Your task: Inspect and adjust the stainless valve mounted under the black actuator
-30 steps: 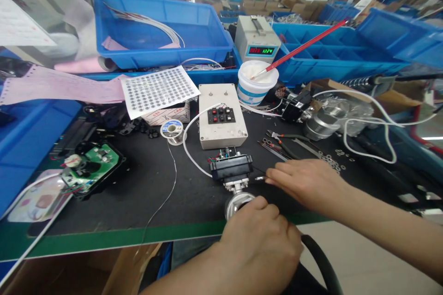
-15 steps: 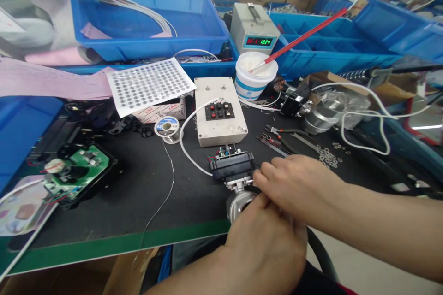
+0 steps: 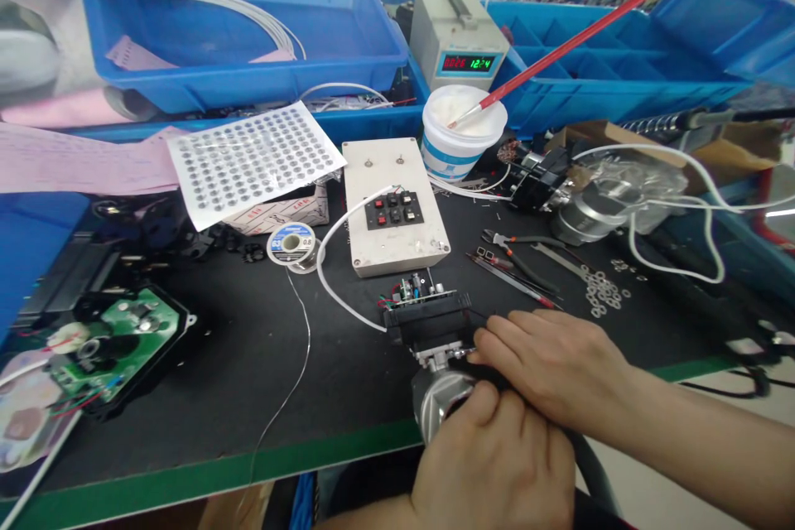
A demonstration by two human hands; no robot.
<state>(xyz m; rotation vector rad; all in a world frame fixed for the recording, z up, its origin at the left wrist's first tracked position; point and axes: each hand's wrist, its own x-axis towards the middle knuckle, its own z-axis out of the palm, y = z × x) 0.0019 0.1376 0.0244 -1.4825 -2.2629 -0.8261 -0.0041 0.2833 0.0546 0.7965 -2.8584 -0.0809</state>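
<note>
My left hand (image 3: 497, 464) is curled around the metal valve body (image 3: 442, 399) at the counter (image 3: 261, 348) edge. My right hand (image 3: 552, 364) pinches at the black actuator (image 3: 427, 319) above it.

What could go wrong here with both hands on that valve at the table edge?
The valve sits right at the table's green edge; if the left hand or right hand slips, it might drop off. The white cable loops from the switch box to the black actuator, so a tug could drag the box. Loose washers and pliers lie near the right forearm and could be swept off.
</note>
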